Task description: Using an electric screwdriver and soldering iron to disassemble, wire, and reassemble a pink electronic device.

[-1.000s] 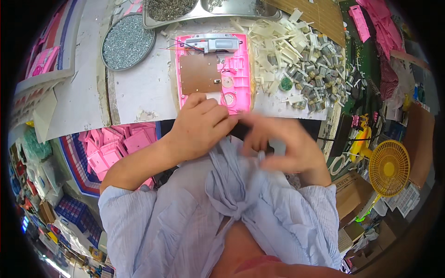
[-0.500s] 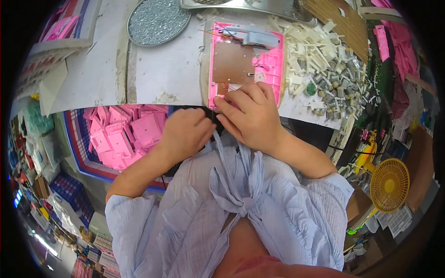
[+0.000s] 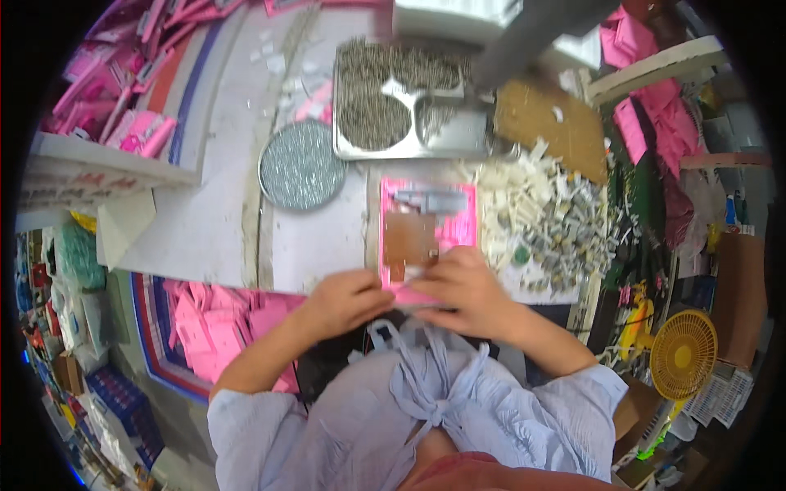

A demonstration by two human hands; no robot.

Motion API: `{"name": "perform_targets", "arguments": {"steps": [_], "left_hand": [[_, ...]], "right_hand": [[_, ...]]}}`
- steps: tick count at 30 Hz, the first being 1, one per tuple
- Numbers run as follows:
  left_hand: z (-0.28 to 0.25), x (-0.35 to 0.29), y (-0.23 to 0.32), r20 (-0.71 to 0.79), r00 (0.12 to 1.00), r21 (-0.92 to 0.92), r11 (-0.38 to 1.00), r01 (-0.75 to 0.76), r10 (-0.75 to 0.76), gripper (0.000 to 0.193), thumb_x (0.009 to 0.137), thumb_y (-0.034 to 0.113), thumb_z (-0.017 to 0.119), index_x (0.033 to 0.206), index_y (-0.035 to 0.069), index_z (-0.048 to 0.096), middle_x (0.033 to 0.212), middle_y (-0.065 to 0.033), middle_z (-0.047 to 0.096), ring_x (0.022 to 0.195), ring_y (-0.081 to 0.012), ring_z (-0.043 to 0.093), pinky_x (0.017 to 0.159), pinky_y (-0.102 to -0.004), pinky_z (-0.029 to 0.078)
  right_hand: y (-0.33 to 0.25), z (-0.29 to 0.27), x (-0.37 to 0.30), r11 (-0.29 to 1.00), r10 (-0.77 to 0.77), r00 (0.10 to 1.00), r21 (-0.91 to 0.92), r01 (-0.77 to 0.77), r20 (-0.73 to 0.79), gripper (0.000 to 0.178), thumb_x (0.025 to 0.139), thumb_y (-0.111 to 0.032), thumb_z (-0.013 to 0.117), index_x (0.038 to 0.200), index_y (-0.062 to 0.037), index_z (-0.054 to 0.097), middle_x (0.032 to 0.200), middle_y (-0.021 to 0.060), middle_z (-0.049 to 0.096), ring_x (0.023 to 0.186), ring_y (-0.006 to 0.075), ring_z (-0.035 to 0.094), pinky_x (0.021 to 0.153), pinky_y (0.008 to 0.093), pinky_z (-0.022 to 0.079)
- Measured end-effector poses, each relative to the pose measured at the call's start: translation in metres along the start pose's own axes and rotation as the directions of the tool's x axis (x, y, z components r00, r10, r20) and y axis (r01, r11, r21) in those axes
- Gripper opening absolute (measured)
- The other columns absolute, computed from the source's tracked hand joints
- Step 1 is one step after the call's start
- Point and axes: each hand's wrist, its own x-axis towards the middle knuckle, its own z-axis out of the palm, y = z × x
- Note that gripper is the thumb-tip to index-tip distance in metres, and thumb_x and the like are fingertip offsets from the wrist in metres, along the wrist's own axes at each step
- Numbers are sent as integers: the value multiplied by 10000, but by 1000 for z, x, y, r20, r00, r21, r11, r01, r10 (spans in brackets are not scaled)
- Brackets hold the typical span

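Observation:
A pink plastic casing [image 3: 465,225] lies on the worktable in front of me. Inside it are a brown circuit board [image 3: 409,237] and a long grey part [image 3: 430,200] along its far side. My left hand [image 3: 348,304] is at the casing's near left corner, its fingers curled and pressed together; whatever they hold is hidden. Over the near right part of the casing lies my right hand [image 3: 468,293], its fingers on top and its thumb below, closed on the near edge. Blur hides the fingertips.
Beyond the casing stand a round dish [image 3: 303,168] of small metal pieces and a metal tray [image 3: 417,149] of screws. White and grey parts [image 3: 540,221] are heaped on the right. A basket [image 3: 151,327] of pink pieces sits below left. A dark bar [image 3: 532,41] hangs overhead.
My view has tilted up, so more of the table's far side shows. My left hand has come up to the casing's corner. My right hand has shifted slightly right on the casing.

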Motion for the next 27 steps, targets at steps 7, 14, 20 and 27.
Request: {"name": "perform_targets", "arguments": {"steps": [7, 14, 20, 27], "left_hand": [[-16, 17, -5, 84, 995, -45, 997, -56, 59, 163, 802, 193, 781, 887, 100, 678, 767, -67, 547, 675, -278, 597, 565, -407, 473], [-16, 22, -7, 156, 988, -88, 996, -4, 18, 154, 817, 207, 776, 914, 116, 696, 758, -58, 542, 681, -268, 590, 577, -400, 473], [-16, 12, -1, 187, 979, -79, 992, 103, -86, 169, 808, 208, 789, 950, 144, 724, 764, -38, 560, 690, -244, 597, 587, -382, 480], [-18, 23, 0, 176, 983, -122, 989, 84, -62, 144, 839, 194, 756, 929, 109, 683, 791, -66, 548, 712, -276, 597, 604, -403, 492]], "right_hand": [[142, -176, 124, 955, 274, 851, 21, -296, -449, 162, 880, -153, 710, 954, -11, 735, 860, 49, 722, 753, 152, 646, 702, 320, 511], [273, -255, 286, 675, -241, 863, -715, -180, -445, 168, 881, -223, 694, 1015, -155, 768, 1006, 38, 726, 1019, 297, 625, 900, 407, 506], [269, -199, 387, 681, -310, 844, -721, -124, -438, 201, 864, -177, 722, 1060, -150, 751, 1068, 52, 700, 1035, 290, 602, 904, 400, 500], [308, -232, 413, 675, -581, 666, -734, 75, -467, 152, 780, -103, 666, 915, -39, 691, 837, 154, 622, 828, 287, 630, 765, 364, 526]]}}
